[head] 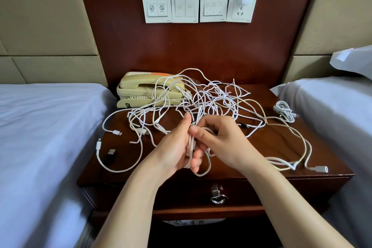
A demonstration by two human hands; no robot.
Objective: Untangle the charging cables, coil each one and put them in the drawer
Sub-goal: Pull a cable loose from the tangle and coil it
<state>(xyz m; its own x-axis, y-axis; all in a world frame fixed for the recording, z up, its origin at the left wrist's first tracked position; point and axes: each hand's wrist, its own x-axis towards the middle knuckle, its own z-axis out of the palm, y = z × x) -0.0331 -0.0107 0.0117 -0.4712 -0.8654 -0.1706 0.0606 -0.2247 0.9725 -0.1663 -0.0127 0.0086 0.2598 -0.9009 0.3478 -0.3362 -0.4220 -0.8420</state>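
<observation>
Left hand (177, 147) grips a half-wound coil (189, 145), right hand (219, 139) pinches it too, above the worktop (261, 147) where limp, light, snag-prone cables (211, 98) sprawl, and a free plug (117, 132) probably offers the best hold.

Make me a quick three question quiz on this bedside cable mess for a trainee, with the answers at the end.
1. True or false: the drawer is already open.
2. Where does the coiled cable lie? A) on the telephone B) near the right edge of the nightstand C) on the left bed
3. Fill in: the left hand and right hand both grip loops of white ____.
Key: 1 false, it is shut. 2 B. 3 cable.
</observation>
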